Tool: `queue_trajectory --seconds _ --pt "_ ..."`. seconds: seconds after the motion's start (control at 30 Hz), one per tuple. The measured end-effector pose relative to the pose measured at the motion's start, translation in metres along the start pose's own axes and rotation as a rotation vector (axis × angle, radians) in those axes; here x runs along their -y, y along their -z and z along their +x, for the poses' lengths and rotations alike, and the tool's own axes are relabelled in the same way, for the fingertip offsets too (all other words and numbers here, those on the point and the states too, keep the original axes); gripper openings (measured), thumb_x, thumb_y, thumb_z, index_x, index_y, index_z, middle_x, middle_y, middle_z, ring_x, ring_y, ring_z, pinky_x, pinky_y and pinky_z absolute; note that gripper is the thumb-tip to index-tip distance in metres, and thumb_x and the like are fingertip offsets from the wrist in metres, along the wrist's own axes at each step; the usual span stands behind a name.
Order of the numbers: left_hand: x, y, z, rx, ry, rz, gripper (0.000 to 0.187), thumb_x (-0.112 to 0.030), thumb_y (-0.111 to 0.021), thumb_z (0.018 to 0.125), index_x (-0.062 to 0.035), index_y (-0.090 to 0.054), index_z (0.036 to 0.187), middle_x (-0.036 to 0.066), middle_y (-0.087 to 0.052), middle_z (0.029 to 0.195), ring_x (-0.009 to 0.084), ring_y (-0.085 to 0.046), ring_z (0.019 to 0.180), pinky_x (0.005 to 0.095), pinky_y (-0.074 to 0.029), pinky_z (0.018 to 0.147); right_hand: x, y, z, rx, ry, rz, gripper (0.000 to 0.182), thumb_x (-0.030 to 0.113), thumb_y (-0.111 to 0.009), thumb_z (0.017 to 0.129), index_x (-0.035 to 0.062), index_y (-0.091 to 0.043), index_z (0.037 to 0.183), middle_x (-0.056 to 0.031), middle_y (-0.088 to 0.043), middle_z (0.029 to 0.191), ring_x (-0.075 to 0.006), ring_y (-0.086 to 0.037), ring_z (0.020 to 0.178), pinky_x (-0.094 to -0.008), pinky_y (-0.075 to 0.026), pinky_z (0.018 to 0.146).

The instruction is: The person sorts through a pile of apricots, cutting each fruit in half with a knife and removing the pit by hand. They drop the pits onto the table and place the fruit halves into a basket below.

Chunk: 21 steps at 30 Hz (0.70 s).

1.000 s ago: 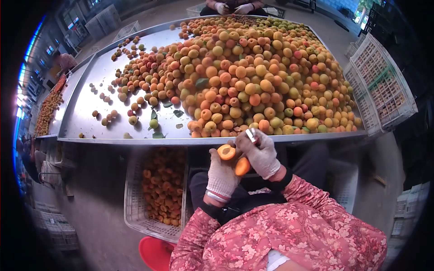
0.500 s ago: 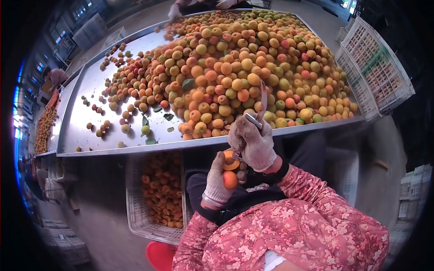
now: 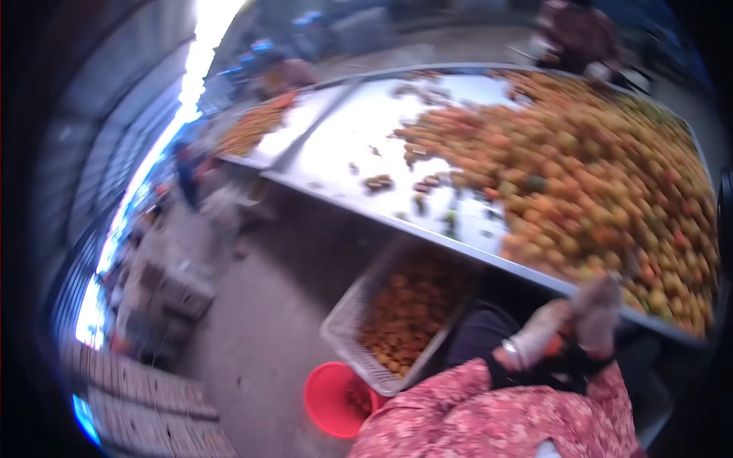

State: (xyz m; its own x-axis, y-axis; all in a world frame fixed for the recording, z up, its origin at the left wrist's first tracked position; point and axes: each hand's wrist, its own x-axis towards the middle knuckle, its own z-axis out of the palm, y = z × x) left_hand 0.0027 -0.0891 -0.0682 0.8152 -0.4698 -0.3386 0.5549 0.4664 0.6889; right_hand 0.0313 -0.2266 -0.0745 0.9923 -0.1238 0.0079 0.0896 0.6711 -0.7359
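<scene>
The whole view is blurred by motion. My left hand point(image 3: 537, 334), in a white knit glove, is closed around an orange apricot piece point(image 3: 553, 348) over my lap. My right hand point(image 3: 598, 311), also gloved, is fisted right beside it, touching it; the small knife it held a moment ago is only a dark smear above the knuckles. Both hands sit just below the front edge of the metal table point(image 3: 359, 137), which carries a big pile of apricots point(image 3: 603, 168).
A white crate point(image 3: 345, 327) of cut apricots stands on the floor left of my knees, with a red bucket point(image 3: 327, 398) in front of it. Another fruit-covered table point(image 3: 252, 126) lies beyond. People point(image 3: 573, 30) work at the far side; crates point(image 3: 164, 298) stack at left.
My view has swung sharply left and blurred. Both hands have dropped from the table edge toward my lap and stay together around the apricot.
</scene>
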Motion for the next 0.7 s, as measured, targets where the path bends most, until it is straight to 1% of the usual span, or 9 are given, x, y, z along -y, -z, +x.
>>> queue_trajectory --seconds 0.03,0.07,0.13,0.2,0.3,0.43,0.5,0.6,0.7 --pt "0.017 0.008 0.017 0.003 -0.103 0.109 0.026 -0.032 -0.056 0.099 -0.0084 -0.058 0.108 0.001 -0.057 0.092 0.0113 -0.052 0.078 0.0252 -0.045 0.067 0.01 -0.013 0.007 0.131 0.14 -0.128 0.042 0.041 -0.05 0.104 0.0161 -0.044 0.07 0.004 -0.036 0.057 -0.0101 -0.035 0.049 -0.0276 -0.03 0.046" --pt "0.028 0.008 0.034 0.04 -0.181 0.21 0.024 -0.03 -0.056 0.099 -0.0071 -0.059 0.107 0.0 -0.057 0.092 0.0106 -0.051 0.077 0.0246 -0.044 0.067 0.022 -0.021 0.01 -0.152 -0.01 0.116 0.049 0.044 -0.053 0.102 0.0172 -0.039 0.064 0.0057 -0.027 0.051 -0.0091 -0.027 0.042 -0.0272 -0.025 0.041" --pt "0.011 -0.001 0.029 0.024 -0.133 0.281 0.022 -0.026 -0.057 0.097 -0.0047 -0.059 0.104 0.0 -0.057 0.091 0.0095 -0.05 0.078 0.0249 -0.043 0.068 0.022 -0.025 0.014 -0.149 -0.059 0.228 0.048 0.045 -0.054 0.102 0.0179 -0.038 0.066 0.0057 -0.027 0.052 -0.0082 -0.025 0.042 -0.0256 -0.023 0.039" --pt "0.006 -0.007 0.025 0.003 -0.179 0.318 0.025 -0.028 -0.056 0.098 -0.0043 -0.059 0.106 0.0 -0.057 0.091 0.0096 -0.049 0.079 0.0257 -0.043 0.069 0.027 -0.022 0.017 -0.14 -0.079 0.266 0.047 0.044 -0.056 0.101 0.0188 -0.038 0.066 0.0068 -0.026 0.053 -0.0075 -0.024 0.041 -0.0255 -0.023 0.039" --pt "0.004 -0.005 0.023 0.134 -0.15 0.429 0.034 -0.033 -0.054 0.099 -0.0016 -0.058 0.111 0.002 -0.058 0.094 0.0109 -0.05 0.082 0.0262 -0.044 0.073 0.035 -0.024 0.013 -0.156 -0.129 0.301 0.047 0.044 -0.058 0.101 0.0197 -0.037 0.065 0.008 -0.024 0.053 -0.0066 -0.022 0.04 -0.0255 -0.022 0.038" --pt "0.004 -0.005 0.022 0.143 -0.133 0.552 0.037 -0.034 -0.054 0.1 0.0005 -0.057 0.114 0.004 -0.059 0.097 0.0125 -0.053 0.087 0.0274 -0.046 0.078 0.035 -0.014 0.014 -0.184 -0.156 0.292 0.048 0.044 -0.059 0.1 0.0207 -0.036 0.065 0.0089 -0.021 0.052 -0.0063 -0.02 0.039 -0.0257 -0.02 0.037" --pt "0.019 0.004 0.034 0.181 -0.18 0.538 0.038 -0.032 -0.055 0.099 0.0015 -0.056 0.118 0.006 -0.062 0.1 0.0134 -0.056 0.091 0.0288 -0.048 0.083 0.035 -0.01 0.016 -0.208 -0.229 0.345 0.049 0.043 -0.059 0.1 0.0215 -0.034 0.064 0.0092 -0.019 0.052 -0.0061 -0.018 0.038 -0.0258 -0.018 0.036" --pt "-0.004 -0.008 0.013 0.2 -0.204 0.571 0.039 -0.028 -0.058 0.098 0.0017 -0.056 0.122 0.007 -0.063 0.103 0.0132 -0.058 0.093 0.0299 -0.049 0.085 0.037 -0.01 0.019 -0.225 -0.263 0.367 0.05 0.043 -0.06 0.099 0.0219 -0.033 0.063 0.0096 -0.019 0.052 -0.006 -0.018 0.038 -0.0256 -0.017 0.036" --pt "-0.005 -0.01 0.007 0.21 -0.291 0.592 0.035 -0.024 -0.06 0.096 0.0006 -0.056 0.12 0.01 -0.064 0.1 0.0155 -0.061 0.09 0.0321 -0.051 0.083 0.041 -0.02 0.017 -0.272 -0.291 0.35 0.051 0.043 -0.061 0.099 0.023 -0.031 0.062 0.01 -0.019 0.052 -0.0054 -0.017 0.038 -0.0254 -0.016 0.036"
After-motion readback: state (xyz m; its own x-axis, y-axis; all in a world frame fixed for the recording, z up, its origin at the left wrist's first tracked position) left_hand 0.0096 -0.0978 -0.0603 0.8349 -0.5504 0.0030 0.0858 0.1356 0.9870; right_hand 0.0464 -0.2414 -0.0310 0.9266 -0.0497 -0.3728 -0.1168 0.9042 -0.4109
